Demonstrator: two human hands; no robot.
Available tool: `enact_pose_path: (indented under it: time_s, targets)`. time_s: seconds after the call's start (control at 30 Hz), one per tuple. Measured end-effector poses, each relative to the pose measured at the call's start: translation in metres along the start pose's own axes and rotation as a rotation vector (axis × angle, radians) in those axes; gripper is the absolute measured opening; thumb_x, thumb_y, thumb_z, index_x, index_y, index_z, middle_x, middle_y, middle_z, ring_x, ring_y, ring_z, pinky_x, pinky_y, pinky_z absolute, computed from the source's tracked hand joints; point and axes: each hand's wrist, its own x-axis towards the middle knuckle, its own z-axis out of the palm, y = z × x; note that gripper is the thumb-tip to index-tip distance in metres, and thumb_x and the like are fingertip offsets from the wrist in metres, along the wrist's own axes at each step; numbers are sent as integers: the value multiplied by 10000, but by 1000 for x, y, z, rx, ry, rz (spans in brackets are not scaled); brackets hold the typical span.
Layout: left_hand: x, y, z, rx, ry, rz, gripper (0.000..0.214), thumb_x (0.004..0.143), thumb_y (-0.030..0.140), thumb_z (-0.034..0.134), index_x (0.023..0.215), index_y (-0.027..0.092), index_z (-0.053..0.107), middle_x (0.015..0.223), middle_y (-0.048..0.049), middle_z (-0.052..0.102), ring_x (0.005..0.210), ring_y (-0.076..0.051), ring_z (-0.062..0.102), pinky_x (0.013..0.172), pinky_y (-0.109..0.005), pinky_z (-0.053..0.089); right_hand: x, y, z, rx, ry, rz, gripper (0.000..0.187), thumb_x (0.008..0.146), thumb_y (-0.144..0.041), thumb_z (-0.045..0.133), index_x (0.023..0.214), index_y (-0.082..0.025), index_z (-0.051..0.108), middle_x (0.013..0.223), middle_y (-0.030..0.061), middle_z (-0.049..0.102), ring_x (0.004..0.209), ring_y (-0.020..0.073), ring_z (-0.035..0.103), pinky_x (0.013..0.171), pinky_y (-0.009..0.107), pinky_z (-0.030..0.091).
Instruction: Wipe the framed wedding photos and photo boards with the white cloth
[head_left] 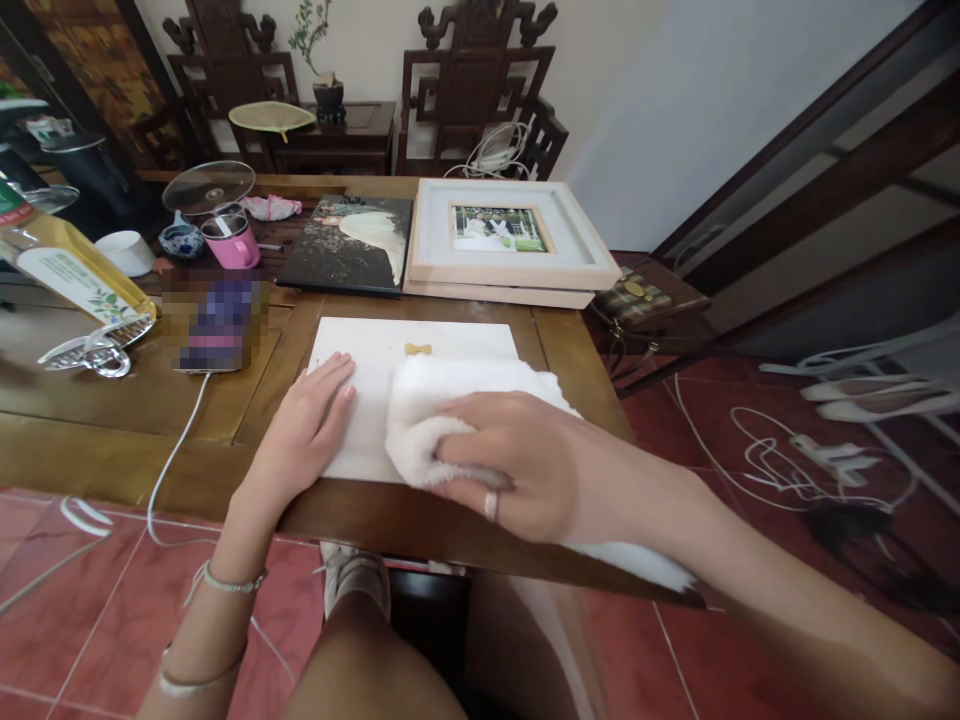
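A flat white board (360, 425) lies on the wooden table close to its front edge, with a small yellowish bone-shaped piece (418, 349) on its far half. My left hand (311, 420) rests on the board's left side, fingers stretched out and nothing held. Bunched in my right hand (517, 460) is a fluffy white towel (420, 410), pressed onto the board's right half. The towel's loose end trails under my right forearm over the table edge. My right hand is slightly blurred, and part of the board is hidden beneath the towel.
Behind the board lie a dark photo panel (349, 245) and stacked white picture frames (510, 265). To the left are a corded, pixelated phone (221, 325), a silver hair claw (101, 345), a pink mug (231, 243) and an oil bottle (71, 260). Cables lie on the red tiled floor.
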Motion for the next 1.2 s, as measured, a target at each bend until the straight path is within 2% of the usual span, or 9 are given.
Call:
enact_pose_path:
  time_s: [0.13, 0.33, 0.53, 0.63, 0.77, 0.9, 1.0, 1.1, 1.2]
  targets:
    - [0, 0, 0, 2, 10, 7, 460, 1008, 407, 376, 1305, 149, 612, 1425, -134, 576, 1377, -261, 486, 1183, -493, 343, -5, -4, -4, 125, -10, -54, 244, 925, -206, 527, 692, -199, 601, 723, 10, 573, 679, 150, 497, 621, 277, 367]
    - [-1, -1, 0, 5, -3, -4, 452, 1004, 390, 391, 1320, 144, 600, 1443, -139, 556, 1389, -264, 472, 1190, -501, 328, 1, 46, 6, 39, 160, -23, 297, 966, -342, 531, 712, -217, 618, 703, 19, 596, 778, 203, 594, 738, 332, 453]
    - [0, -1, 1, 12, -4, 3, 453, 1000, 378, 412, 1322, 121, 600, 1442, -152, 554, 1386, -274, 474, 1191, -498, 328, 18, 81, 17, -126, 355, 192, 345, 958, -413, 523, 693, -202, 588, 663, 14, 530, 679, 192, 536, 661, 325, 418]
    - [0, -2, 1, 10, -4, 0, 449, 997, 378, 422, 1322, 126, 602, 1447, -149, 550, 1389, -279, 469, 1193, -494, 326, 21, 77, 27, -181, 372, 179, 254, 927, -352, 550, 746, -191, 624, 775, 66, 617, 780, 225, 600, 721, 357, 472]
    - [0, -2, 2, 8, -5, -8, 438, 996, 385, 424, 1319, 150, 604, 1446, -135, 554, 1388, -275, 470, 1189, -502, 329, 9, 55, 35, -173, 386, 5, 151, 835, -182, 560, 700, -199, 624, 936, 125, 710, 1076, 279, 642, 865, 407, 522]
    - [-1, -2, 1, 5, -1, -4, 445, 997, 370, 422, 1319, 120, 601, 1448, -152, 548, 1390, -272, 468, 1188, -501, 327, -10, 26, 23, -65, 314, -51, 219, 754, -127, 560, 559, -219, 520, 691, 48, 674, 864, 241, 696, 742, 347, 544]
    - [-1, -1, 1, 5, 0, -3, 441, 996, 365, 425, 1319, 122, 602, 1454, -147, 543, 1394, -272, 463, 1191, -507, 320, -21, 12, 8, 19, 201, -28, 249, 669, -81, 553, 511, -224, 424, 563, -7, 577, 685, 195, 649, 642, 299, 506]
    - [-1, -1, 1, 10, -1, -4, 443, 995, 359, 429, 1317, 111, 604, 1449, -152, 547, 1390, -276, 468, 1192, -509, 321, -26, 13, -1, 47, 147, -11, 256, 636, -54, 552, 513, -222, 404, 572, -11, 569, 661, 177, 622, 618, 276, 474]
    - [-1, -2, 2, 17, -1, -4, 449, 994, 348, 427, 1319, 92, 602, 1445, -163, 548, 1385, -279, 474, 1188, -507, 330, -26, 29, 0, -10, 170, -14, 227, 691, -96, 559, 538, -224, 452, 644, 17, 615, 689, 192, 626, 639, 295, 480]
